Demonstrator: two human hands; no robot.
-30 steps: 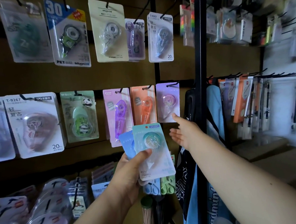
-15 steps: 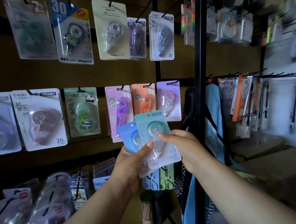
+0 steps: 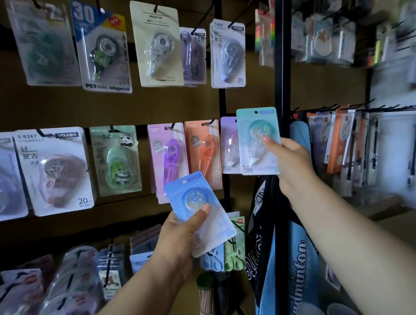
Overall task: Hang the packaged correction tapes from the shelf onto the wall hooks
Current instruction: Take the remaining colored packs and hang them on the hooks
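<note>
My right hand (image 3: pixel 289 164) grips a teal packaged correction tape (image 3: pixel 256 133) and holds it up in front of the lilac pack (image 3: pixel 229 144) hanging at the right end of the middle hook row. Its hang hole sits at the top, near the black upright post. My left hand (image 3: pixel 181 237) holds a blue packaged correction tape (image 3: pixel 193 195) lower down, thumb across its front, tilted to the left. Orange (image 3: pixel 202 152) and purple (image 3: pixel 166 155) packs hang on hooks just left of the teal one.
More packaged tapes hang along the upper row (image 3: pixel 157 44) and at the left (image 3: pixel 52 168). A black post (image 3: pixel 280 64) divides the wall from a blue badminton bag (image 3: pixel 291 258). Pen packs hang at the right (image 3: pixel 340 140). Loose packs lie on the shelf (image 3: pixel 70 277) below.
My right hand took the teal pack from the stack in my left hand and lifted it up and right toward the lilac pack's hook. The blue pack stays in my left hand.
</note>
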